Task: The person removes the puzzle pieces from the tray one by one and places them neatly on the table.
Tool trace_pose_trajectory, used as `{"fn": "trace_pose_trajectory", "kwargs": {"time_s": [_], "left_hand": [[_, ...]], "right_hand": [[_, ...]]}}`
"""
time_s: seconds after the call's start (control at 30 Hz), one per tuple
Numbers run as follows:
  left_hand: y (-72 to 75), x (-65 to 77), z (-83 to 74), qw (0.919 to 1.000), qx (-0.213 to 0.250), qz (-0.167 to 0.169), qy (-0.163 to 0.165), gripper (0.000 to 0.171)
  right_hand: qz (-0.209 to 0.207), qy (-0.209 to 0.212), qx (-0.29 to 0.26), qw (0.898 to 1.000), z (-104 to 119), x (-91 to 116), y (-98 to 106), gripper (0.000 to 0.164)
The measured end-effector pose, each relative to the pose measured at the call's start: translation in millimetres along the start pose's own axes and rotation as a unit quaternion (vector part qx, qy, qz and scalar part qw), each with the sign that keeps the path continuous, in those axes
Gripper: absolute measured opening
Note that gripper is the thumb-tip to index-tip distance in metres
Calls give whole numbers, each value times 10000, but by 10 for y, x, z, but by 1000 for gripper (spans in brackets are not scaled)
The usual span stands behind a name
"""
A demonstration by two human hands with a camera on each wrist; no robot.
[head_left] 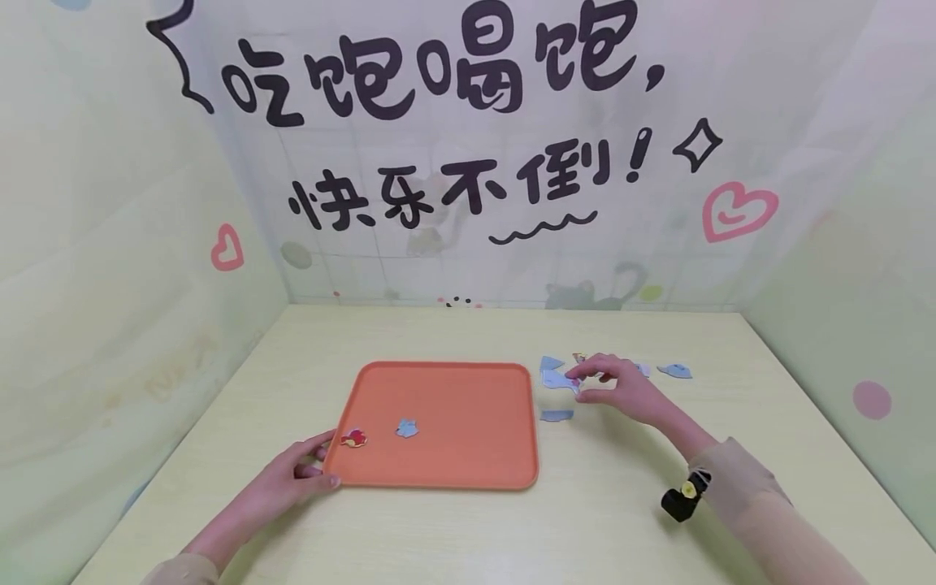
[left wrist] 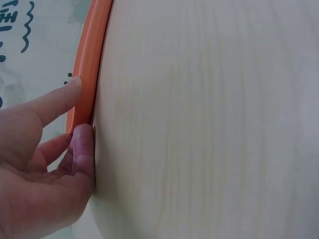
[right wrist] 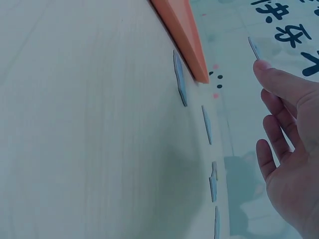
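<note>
An orange tray (head_left: 453, 406) lies on the table, and my left hand (head_left: 296, 471) holds its near left corner. In the left wrist view, the thumb and fingers of that hand (left wrist: 45, 164) meet the tray's rim (left wrist: 88, 64). Two flat puzzle pieces rest in the tray: a red-and-yellow one (head_left: 354, 438) by the left rim and a pale blue one (head_left: 406, 428). Right of the tray, my right hand (head_left: 621, 390) pinches a pale blue puzzle piece (head_left: 559, 380) between thumb and fingers. The right wrist view shows this piece (right wrist: 254, 48) edge-on, raised off the table.
Several loose pieces lie right of the tray: one blue strip (head_left: 557, 415) near its right rim, a blue piece (head_left: 551, 362) farther back, and another blue piece (head_left: 676, 370) beyond my right hand. A printed cloth (head_left: 468, 268) walls the table's back and sides.
</note>
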State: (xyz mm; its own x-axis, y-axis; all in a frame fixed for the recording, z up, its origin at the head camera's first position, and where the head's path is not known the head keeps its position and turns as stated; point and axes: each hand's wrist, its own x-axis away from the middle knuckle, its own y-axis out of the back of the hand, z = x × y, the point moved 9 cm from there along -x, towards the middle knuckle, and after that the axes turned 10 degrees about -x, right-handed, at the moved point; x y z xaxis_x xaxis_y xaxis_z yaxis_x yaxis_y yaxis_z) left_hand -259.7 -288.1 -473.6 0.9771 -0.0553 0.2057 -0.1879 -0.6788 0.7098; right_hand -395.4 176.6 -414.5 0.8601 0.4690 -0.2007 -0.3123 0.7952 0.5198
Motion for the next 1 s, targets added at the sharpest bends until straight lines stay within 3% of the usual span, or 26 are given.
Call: {"fn": "trace_pose_trajectory", "kwargs": {"time_s": [0.53, 1.0], "left_hand": [[-8, 25, -20, 9999, 105, 37, -50, 85], [16, 9, -27, 10000, 85, -7, -4, 84]], "right_hand": [[-183, -273, 131, 9994, -265, 252, 283, 31], [-69, -546, 284, 9981, -465, 359, 324, 30]]}}
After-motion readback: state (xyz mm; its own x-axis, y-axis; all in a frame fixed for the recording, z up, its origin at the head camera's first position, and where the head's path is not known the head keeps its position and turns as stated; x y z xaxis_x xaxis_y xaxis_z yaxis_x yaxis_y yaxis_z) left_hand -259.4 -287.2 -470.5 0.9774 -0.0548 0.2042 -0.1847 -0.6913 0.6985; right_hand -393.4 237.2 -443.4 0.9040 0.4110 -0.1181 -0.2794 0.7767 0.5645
